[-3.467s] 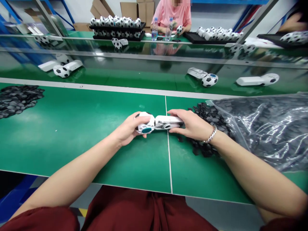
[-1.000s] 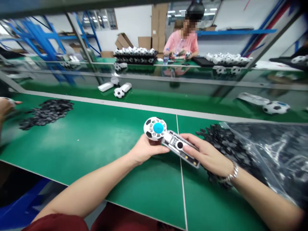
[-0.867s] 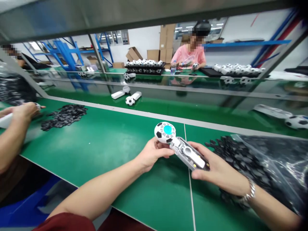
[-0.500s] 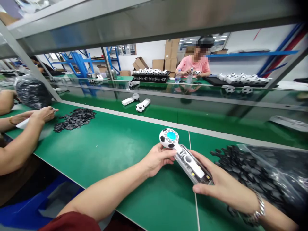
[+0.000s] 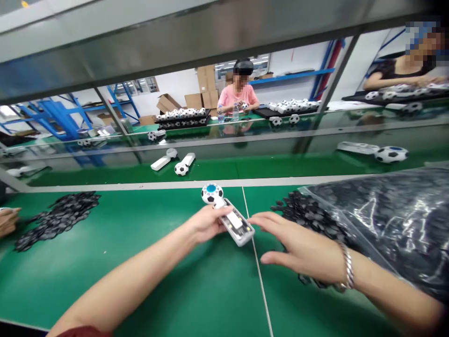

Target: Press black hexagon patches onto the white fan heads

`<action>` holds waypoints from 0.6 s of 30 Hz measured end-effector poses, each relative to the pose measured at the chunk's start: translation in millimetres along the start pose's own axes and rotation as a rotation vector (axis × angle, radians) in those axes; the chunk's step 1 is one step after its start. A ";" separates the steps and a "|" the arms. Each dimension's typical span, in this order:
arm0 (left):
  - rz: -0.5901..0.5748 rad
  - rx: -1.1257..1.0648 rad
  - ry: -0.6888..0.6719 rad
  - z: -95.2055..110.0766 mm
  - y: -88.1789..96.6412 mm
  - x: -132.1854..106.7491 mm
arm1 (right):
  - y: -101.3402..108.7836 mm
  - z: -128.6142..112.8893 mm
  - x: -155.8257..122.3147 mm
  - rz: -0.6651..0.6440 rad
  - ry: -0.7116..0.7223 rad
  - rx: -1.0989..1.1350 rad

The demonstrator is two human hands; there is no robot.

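Observation:
My left hand (image 5: 208, 223) is closed around the neck and upper handle of a handheld device (image 5: 239, 223) with a soccer-ball head. Its ball end, black and white with a blue disc on top, points away from me. The handle's face shows a white strip and small yellow parts inside a clear or grey casing. My right hand (image 5: 298, 243) is open just right of the handle, its fingers apart and nothing between them. Whether a fingertip still touches the handle, I cannot tell. Close behind that hand lies a pile of small black pieces (image 5: 308, 210).
A clear plastic bag (image 5: 393, 220) of black pieces lies at the right. Another black pile (image 5: 66, 215) lies left, near a co-worker's hand (image 5: 9, 220). Similar devices (image 5: 182, 167) sit on the green strip beyond the pale rail (image 5: 140, 186). Two people work across the line.
My right hand has let go of the handle's lower end and opened. The device, still in my left hand, is now tilted differently. My view has turned to the right.

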State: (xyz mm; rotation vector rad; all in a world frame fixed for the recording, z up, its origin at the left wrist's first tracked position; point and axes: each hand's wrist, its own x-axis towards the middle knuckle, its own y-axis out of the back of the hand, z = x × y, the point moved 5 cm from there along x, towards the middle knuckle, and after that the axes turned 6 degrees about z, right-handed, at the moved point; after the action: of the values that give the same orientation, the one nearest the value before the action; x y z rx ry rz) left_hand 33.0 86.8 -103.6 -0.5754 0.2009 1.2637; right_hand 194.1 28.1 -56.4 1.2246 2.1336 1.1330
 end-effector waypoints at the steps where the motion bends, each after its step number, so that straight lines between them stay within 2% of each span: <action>1: 0.013 0.052 0.000 10.7 3.1 14.2 | 9.0 10.2 -0.7 0.047 -0.024 -0.122; 5: 0.066 0.229 -0.040 52.7 9.9 78.4 | 40.2 60.9 -2.0 0.211 -0.230 -0.516; 9: 0.154 0.416 -0.186 90.5 5.2 143.7 | 46.9 98.1 0.1 0.180 -0.434 -0.644; 11: 0.208 0.514 -0.269 103.4 1.5 173.1 | 41.9 105.4 2.5 0.135 -0.466 -0.645; 14: 0.316 0.672 -0.374 112.2 -0.2 206.7 | 33.5 107.7 6.5 0.092 -0.451 -0.639; 18: 0.479 0.897 -0.548 121.0 5.9 223.6 | 29.6 111.0 8.5 0.091 -0.428 -0.643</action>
State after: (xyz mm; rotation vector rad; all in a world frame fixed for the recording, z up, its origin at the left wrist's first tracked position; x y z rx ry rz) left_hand 76.0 337.4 -103.8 0.6226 0.4232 1.5692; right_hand 281.4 92.2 -95.6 1.1239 1.2676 1.3096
